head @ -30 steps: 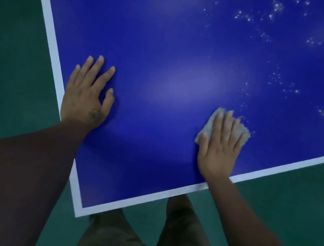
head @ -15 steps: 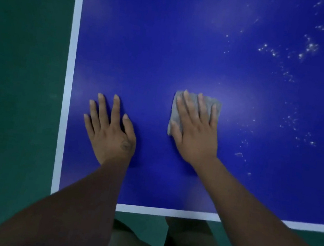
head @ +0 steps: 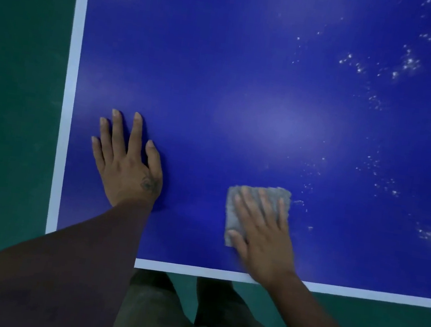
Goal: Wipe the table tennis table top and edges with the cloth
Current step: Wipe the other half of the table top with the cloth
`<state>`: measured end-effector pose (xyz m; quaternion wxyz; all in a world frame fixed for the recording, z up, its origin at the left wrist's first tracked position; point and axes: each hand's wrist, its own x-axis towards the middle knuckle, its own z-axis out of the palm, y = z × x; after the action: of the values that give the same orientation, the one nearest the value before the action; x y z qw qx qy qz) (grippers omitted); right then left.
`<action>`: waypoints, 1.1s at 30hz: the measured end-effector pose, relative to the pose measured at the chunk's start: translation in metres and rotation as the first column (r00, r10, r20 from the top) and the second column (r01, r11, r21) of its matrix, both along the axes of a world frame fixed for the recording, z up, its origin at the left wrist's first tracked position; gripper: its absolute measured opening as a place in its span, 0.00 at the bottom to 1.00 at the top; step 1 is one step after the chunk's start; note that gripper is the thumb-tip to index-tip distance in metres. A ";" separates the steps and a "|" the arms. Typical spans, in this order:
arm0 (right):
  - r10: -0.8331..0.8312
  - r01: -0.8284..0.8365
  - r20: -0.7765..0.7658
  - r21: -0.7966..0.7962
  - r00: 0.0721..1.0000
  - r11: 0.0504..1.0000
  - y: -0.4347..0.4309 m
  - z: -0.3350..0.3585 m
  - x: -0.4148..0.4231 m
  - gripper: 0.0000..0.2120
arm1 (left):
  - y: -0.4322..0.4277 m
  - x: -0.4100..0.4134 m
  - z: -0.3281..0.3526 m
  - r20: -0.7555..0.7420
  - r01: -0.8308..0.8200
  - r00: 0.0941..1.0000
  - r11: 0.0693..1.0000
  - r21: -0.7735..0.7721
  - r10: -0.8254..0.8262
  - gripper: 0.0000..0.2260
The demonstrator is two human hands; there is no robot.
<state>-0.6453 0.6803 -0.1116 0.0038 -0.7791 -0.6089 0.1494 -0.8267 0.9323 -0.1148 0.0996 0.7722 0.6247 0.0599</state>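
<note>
Just inside the near white edge line (head: 356, 293) of the table top (head: 249, 71), the right hand (head: 263, 231) lies flat on the grey cloth (head: 229, 218). Its fingers are straight and slightly spread, pressing rather than pinching, likely so the whole pad rubs the blue surface. The cloth sits under the fingers and thumb, its far corners showing past the fingertips, away from the line. The left hand (head: 128, 167) rests spread and empty on the top, leftward along the line, probably as a brace. White specks (head: 408, 63) lie far beyond the line, apparently unwiped.
</note>
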 end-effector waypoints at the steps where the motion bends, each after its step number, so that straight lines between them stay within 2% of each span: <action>1: -0.034 0.034 0.014 -0.007 0.999 0.999 -0.011 0.001 0.012 0.33 | 0.000 0.000 0.001 0.004 0.000 1.000 1.000 0.002 0.000 0.26; 3: -0.080 0.080 0.028 -0.007 0.996 0.997 -0.020 0.004 0.024 0.34 | -0.001 -0.001 0.001 0.002 0.006 1.000 1.000 0.004 -0.006 0.26; 6: -0.158 0.158 0.037 -0.003 0.987 0.987 0.007 0.006 -0.007 0.34 | 0.000 0.000 0.001 0.007 0.017 1.000 1.000 0.011 -0.017 0.26; 10: -0.138 0.142 -0.068 0.063 0.988 0.988 0.071 0.003 -0.080 0.30 | 0.000 0.000 0.000 0.017 0.016 1.000 1.000 0.027 -0.016 0.26; 13: -0.138 0.146 -0.086 0.097 0.987 0.984 0.084 0.001 -0.102 0.29 | 0.000 0.000 0.000 0.023 0.018 1.000 0.999 0.041 -0.019 0.26; 17: -0.048 0.050 -0.024 0.122 0.999 0.991 0.031 -0.001 -0.063 0.29 | -0.001 -0.001 -0.001 0.036 0.025 0.999 0.999 0.045 -0.027 0.26; 21: -0.177 0.175 0.071 0.043 0.982 0.984 -0.048 0.006 0.000 0.29 | 0.001 -0.002 -0.003 0.046 0.026 0.999 0.999 0.036 -0.028 0.26; 24: -0.231 0.233 0.103 -0.012 0.968 0.972 -0.065 0.012 0.011 0.29 | 0.001 -0.003 -0.003 0.041 0.033 0.999 0.998 0.057 -0.036 0.26; 28: -0.260 0.261 0.099 0.009 0.961 0.965 0.004 0.008 -0.024 0.30 | 0.003 -0.002 -0.007 0.030 0.029 0.999 0.996 0.079 -0.031 0.26; 33: -0.273 0.262 0.059 0.144 0.960 0.954 0.121 0.001 -0.052 0.30 | 0.004 -0.002 -0.011 0.050 0.020 0.998 0.996 0.091 -0.025 0.26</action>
<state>-0.6976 0.8016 -0.1103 0.0528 -0.8576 -0.5060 0.0754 -0.8291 0.9367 -0.1259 0.0813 0.7812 0.6097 0.1068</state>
